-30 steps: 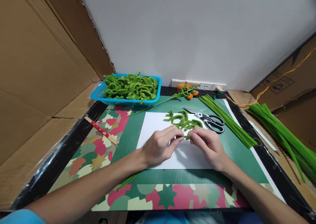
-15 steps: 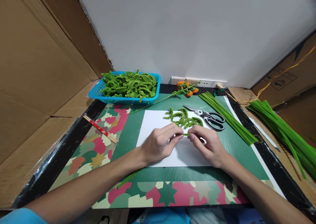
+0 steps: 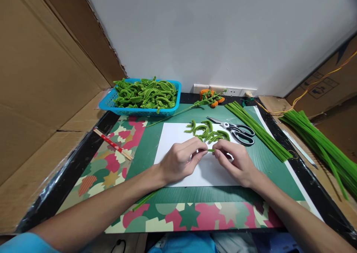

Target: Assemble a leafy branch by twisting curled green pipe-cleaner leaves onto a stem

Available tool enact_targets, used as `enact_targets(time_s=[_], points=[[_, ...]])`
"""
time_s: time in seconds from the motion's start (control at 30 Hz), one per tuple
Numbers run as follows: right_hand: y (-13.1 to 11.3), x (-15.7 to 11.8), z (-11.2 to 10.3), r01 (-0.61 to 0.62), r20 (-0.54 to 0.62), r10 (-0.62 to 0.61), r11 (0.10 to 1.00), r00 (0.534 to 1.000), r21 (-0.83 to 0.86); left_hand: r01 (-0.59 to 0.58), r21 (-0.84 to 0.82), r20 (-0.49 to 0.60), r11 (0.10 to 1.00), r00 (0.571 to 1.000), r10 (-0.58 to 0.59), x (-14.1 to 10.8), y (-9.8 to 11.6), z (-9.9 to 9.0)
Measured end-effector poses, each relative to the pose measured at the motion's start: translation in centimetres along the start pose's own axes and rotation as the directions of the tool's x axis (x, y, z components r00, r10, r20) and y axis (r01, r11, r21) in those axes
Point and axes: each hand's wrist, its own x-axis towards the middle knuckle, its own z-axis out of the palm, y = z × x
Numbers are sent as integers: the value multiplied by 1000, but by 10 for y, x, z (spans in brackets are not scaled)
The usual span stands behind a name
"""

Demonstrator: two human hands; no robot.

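My left hand [image 3: 185, 157] and my right hand [image 3: 233, 161] meet over a white sheet of paper [image 3: 178, 132]. Each pinches one end of a short green pipe cleaner [image 3: 211, 150], and only a small stretch of it shows between the fingertips. Just beyond my fingers lie several bent green pipe cleaner pieces [image 3: 206, 131]. Black-handled scissors [image 3: 234, 128] rest partly open behind my right hand. A longer green pipe cleaner [image 3: 146, 200] sticks out from beneath my left forearm.
A blue basket [image 3: 139, 111] heaped with bent green pieces stands back left. Chopsticks [image 3: 113, 144] in a red wrapper lie left. An orange pipe cleaner flower [image 3: 208, 97] is at the back. Straight green pipe cleaners [image 3: 258, 130] lie right, a larger bundle [image 3: 320, 149] beyond. Cardboard [image 3: 50, 67] walls the left.
Both hands keep their pinch on the short pipe cleaner, almost in the same place. The whole view has shifted very slightly.
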Motion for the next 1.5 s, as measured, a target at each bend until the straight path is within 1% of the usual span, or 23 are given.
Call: enact_targets(time_s=[0.2, 0.57, 0.87, 1.03, 1.2, 1.5], points=[[0, 1, 0, -8, 6, 8, 1000, 1000, 6, 6, 0, 4, 1000, 1000, -6, 0, 0, 0], [1, 0, 0, -11, 10, 11, 1000, 1000, 11, -29, 2, -1, 1000, 1000, 29, 0, -1, 1], [-3, 1, 0, -144, 20, 142, 978, 990, 153, -56, 26, 4, 998, 998, 56, 1, 0, -1], [-2, 2, -1, -114, 18, 112, 987, 993, 114, -74, 35, 13, 997, 997, 73, 0, 0, -1], [-2, 1, -1, -106, 25, 104, 989, 994, 99, -65, 34, 9, 997, 998, 65, -1, -1, 0], [-3, 1, -1, -108, 39, 104, 988, 994, 113, -57, 30, 12, 998, 998, 56, -1, 0, -1]])
